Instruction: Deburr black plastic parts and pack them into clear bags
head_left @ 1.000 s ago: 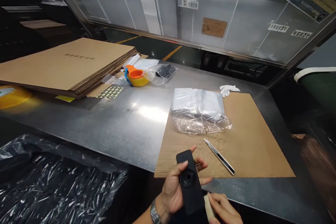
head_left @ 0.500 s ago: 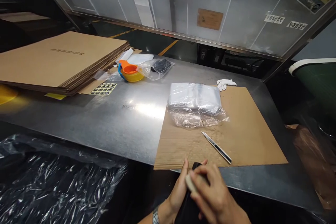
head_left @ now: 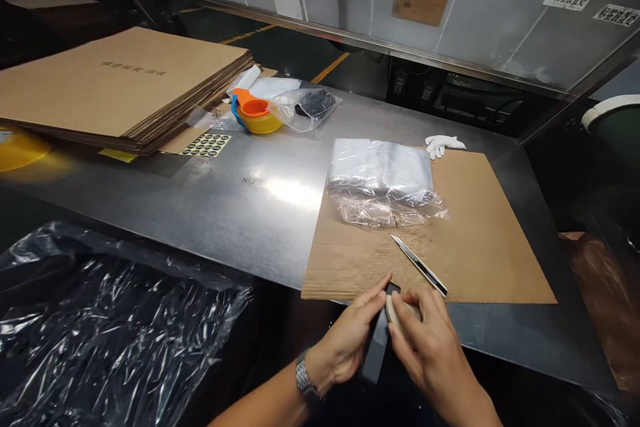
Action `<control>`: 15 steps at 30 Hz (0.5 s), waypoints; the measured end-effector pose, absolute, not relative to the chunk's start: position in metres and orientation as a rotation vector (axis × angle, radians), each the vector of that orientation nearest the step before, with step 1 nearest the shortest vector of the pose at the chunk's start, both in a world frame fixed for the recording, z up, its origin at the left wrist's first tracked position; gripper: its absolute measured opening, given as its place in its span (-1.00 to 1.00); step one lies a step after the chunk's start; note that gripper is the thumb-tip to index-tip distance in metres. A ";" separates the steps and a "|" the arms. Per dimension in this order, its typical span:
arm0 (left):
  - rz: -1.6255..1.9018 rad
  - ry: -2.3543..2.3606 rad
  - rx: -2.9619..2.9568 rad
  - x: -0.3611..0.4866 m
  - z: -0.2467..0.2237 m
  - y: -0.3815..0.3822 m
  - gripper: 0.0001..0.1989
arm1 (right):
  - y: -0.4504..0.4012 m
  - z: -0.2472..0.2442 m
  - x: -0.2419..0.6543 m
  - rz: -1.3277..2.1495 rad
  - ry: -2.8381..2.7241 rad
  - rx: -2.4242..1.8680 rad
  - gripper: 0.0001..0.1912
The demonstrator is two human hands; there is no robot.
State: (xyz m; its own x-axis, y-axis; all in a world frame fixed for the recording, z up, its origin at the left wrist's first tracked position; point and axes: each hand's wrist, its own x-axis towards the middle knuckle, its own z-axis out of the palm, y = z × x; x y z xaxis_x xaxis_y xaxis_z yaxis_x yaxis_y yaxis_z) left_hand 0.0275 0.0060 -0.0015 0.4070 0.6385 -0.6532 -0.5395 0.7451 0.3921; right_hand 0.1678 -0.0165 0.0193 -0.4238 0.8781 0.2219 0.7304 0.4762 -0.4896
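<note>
My left hand (head_left: pixel 347 333), with a metal watch on its wrist, is closed round a long black part (head_left: pixel 376 350) just off the table's front edge. A pale, off-white block (head_left: pixel 391 309) is pinched in my right hand (head_left: pixel 425 330) and pressed against the black part's side near its upper end. Beyond the hands lies a brown cardboard sheet (head_left: pixel 485 240), bearing a craft knife (head_left: pixel 419 265) with its blade pointing up-left. Behind the knife rests a pack of clear plastic bags (head_left: pixel 381 170).
Stacked cardboard (head_left: pixel 125 80) stands at the left of the metal table (head_left: pixel 225 213). Tape rolls (head_left: pixel 257 115), a bagged dark item (head_left: pixel 315 103), a sticker sheet (head_left: pixel 205 145) and a white glove (head_left: pixel 443 144) lie farther back. Black plastic wrap (head_left: pixel 110 333) fills the lower left.
The camera view has shifted. The black part has turned and shows more of its flat side, with my left hand farther along its left side. The block stays in my right hand.
</note>
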 end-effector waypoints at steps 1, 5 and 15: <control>0.740 0.873 0.093 0.027 -0.003 0.008 -0.51 | -0.021 0.018 0.165 0.464 -2.283 -1.300 -0.66; 0.806 0.920 0.055 0.025 -0.010 0.012 -0.44 | -0.044 0.004 0.156 0.389 -2.202 -1.134 -0.56; 0.602 0.646 -0.314 0.038 -0.011 0.006 -0.59 | -0.052 -0.010 0.156 0.399 -2.004 -1.128 -0.44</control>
State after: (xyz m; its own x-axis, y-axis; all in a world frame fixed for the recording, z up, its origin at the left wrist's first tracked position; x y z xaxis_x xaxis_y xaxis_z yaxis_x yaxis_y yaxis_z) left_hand 0.0378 0.0065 -0.0114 0.6375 0.4238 -0.6434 -0.6120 0.7858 -0.0888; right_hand 0.1559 -0.0516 -0.0101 -0.2960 0.8254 0.4808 0.5784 0.5554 -0.5974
